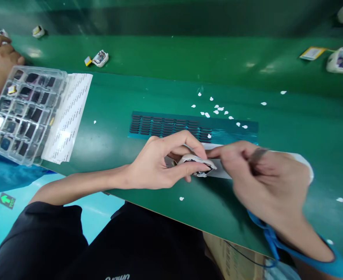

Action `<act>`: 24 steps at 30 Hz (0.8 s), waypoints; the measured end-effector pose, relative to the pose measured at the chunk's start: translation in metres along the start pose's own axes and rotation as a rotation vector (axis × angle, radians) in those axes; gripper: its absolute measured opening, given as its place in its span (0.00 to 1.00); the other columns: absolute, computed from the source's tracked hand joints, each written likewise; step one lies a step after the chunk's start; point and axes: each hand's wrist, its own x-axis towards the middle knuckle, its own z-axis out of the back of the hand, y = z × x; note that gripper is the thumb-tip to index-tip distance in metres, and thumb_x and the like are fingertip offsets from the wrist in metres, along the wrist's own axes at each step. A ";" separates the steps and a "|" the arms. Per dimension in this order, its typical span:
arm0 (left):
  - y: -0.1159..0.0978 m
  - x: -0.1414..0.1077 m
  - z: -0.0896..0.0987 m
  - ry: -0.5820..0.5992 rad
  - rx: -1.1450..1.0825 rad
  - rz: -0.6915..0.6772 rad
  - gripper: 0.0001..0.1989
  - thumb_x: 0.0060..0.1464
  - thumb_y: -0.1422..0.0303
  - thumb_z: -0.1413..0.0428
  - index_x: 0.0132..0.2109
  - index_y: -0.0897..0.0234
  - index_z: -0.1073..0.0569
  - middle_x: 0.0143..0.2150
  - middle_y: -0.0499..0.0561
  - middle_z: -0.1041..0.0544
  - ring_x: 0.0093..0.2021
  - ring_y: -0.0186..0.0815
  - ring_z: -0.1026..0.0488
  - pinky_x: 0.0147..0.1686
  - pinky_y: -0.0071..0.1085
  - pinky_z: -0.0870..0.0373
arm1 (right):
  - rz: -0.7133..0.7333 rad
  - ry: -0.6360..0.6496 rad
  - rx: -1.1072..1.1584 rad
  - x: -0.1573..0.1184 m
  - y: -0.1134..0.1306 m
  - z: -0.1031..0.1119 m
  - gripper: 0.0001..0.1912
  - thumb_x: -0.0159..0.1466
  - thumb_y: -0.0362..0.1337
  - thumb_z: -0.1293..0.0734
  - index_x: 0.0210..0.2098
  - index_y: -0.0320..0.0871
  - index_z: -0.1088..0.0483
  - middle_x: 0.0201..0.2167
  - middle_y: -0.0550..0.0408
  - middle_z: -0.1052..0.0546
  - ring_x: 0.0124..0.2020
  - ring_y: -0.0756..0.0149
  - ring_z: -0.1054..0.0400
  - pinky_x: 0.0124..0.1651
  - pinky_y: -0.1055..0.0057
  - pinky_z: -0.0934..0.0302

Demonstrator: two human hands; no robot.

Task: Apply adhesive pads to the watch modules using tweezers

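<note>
- White casing (195, 158), mid-counter (109, 116), is gripped between the left hand's (156, 163) thumb and fingers, probably to keep its opening steady and in sight.
- Right hand (261, 175), at the casing's three o'clock: fingers bent against its edge; I can't tell whether they pinch anything.
- Dark strips (165, 126) lie at eleven o'clock, likely for easy reach; white tabs (216, 106) scatter around one.
- Backing sheet (72, 116), ten o'clock: repeated print, too small to read.
- Floor sign (7, 200), between eight and nine: green arrow, seemingly "EXIT".
</note>
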 end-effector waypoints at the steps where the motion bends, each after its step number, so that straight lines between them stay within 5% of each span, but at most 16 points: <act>1: -0.004 0.001 0.003 0.044 0.077 -0.005 0.06 0.63 0.70 0.36 0.44 0.65 0.26 0.32 0.46 0.15 0.27 0.27 0.20 0.26 0.20 0.30 | -0.066 0.046 0.075 0.004 -0.001 0.005 0.25 0.71 0.58 0.35 0.27 0.48 0.22 0.13 0.62 0.33 0.12 0.74 0.45 0.16 0.71 0.50; 2: -0.007 0.002 0.006 0.091 0.165 -0.007 0.05 0.64 0.69 0.36 0.45 0.64 0.24 0.34 0.46 0.14 0.28 0.27 0.20 0.28 0.21 0.29 | -0.153 0.098 0.163 0.007 -0.002 0.010 0.28 0.71 0.61 0.37 0.28 0.48 0.20 0.10 0.62 0.39 0.11 0.73 0.49 0.15 0.70 0.53; 4: -0.013 0.002 0.011 0.168 0.307 -0.013 0.03 0.64 0.70 0.37 0.44 0.64 0.22 0.36 0.46 0.14 0.28 0.26 0.21 0.30 0.22 0.30 | -0.259 0.150 0.288 0.015 -0.005 0.020 0.32 0.68 0.65 0.37 0.25 0.47 0.20 0.12 0.58 0.34 0.12 0.69 0.43 0.15 0.68 0.50; 6: -0.016 0.002 0.014 0.202 0.380 -0.018 0.03 0.64 0.71 0.39 0.44 0.63 0.21 0.35 0.45 0.14 0.27 0.26 0.23 0.29 0.23 0.31 | -0.248 0.074 0.225 0.020 -0.010 0.028 0.35 0.65 0.68 0.37 0.18 0.48 0.24 0.17 0.51 0.27 0.18 0.65 0.34 0.18 0.66 0.45; 9: -0.014 0.001 0.013 0.194 0.440 -0.017 0.05 0.65 0.72 0.41 0.45 0.64 0.20 0.35 0.46 0.15 0.27 0.26 0.24 0.30 0.23 0.32 | -0.226 -0.035 0.091 0.022 -0.017 0.037 0.37 0.67 0.69 0.39 0.15 0.49 0.29 0.14 0.53 0.31 0.16 0.67 0.38 0.18 0.66 0.48; 11: -0.008 0.002 0.011 0.159 0.469 -0.002 0.05 0.65 0.72 0.41 0.44 0.64 0.20 0.32 0.45 0.17 0.25 0.26 0.27 0.29 0.24 0.34 | -0.241 0.086 0.099 0.023 -0.022 0.041 0.36 0.69 0.68 0.41 0.19 0.49 0.25 0.14 0.53 0.30 0.14 0.68 0.37 0.17 0.67 0.45; 14: 0.002 0.005 0.008 0.093 0.464 0.052 0.04 0.64 0.71 0.41 0.42 0.63 0.21 0.25 0.42 0.24 0.22 0.25 0.33 0.26 0.23 0.37 | -0.130 0.367 0.038 0.025 -0.030 0.043 0.34 0.69 0.64 0.37 0.18 0.48 0.24 0.24 0.48 0.19 0.28 0.61 0.21 0.24 0.69 0.31; 16: 0.008 0.006 0.006 0.059 0.440 0.078 0.04 0.62 0.71 0.41 0.41 0.64 0.21 0.23 0.41 0.28 0.21 0.25 0.36 0.25 0.23 0.38 | -0.053 0.427 0.021 0.027 -0.036 0.043 0.32 0.68 0.59 0.32 0.15 0.48 0.26 0.26 0.48 0.17 0.34 0.59 0.19 0.29 0.72 0.27; 20: 0.012 0.007 0.006 0.030 0.410 0.084 0.03 0.60 0.72 0.40 0.40 0.64 0.21 0.22 0.41 0.30 0.21 0.24 0.39 0.24 0.23 0.40 | -0.063 0.377 0.102 0.030 -0.044 0.041 0.27 0.68 0.55 0.30 0.18 0.47 0.22 0.25 0.48 0.18 0.26 0.65 0.22 0.27 0.74 0.26; 24: 0.011 0.007 0.006 0.035 0.397 0.097 0.03 0.60 0.72 0.41 0.39 0.64 0.22 0.22 0.41 0.31 0.21 0.25 0.39 0.24 0.23 0.41 | -0.028 0.338 0.085 0.028 -0.045 0.039 0.24 0.69 0.51 0.29 0.20 0.49 0.20 0.24 0.51 0.18 0.32 0.63 0.19 0.32 0.74 0.23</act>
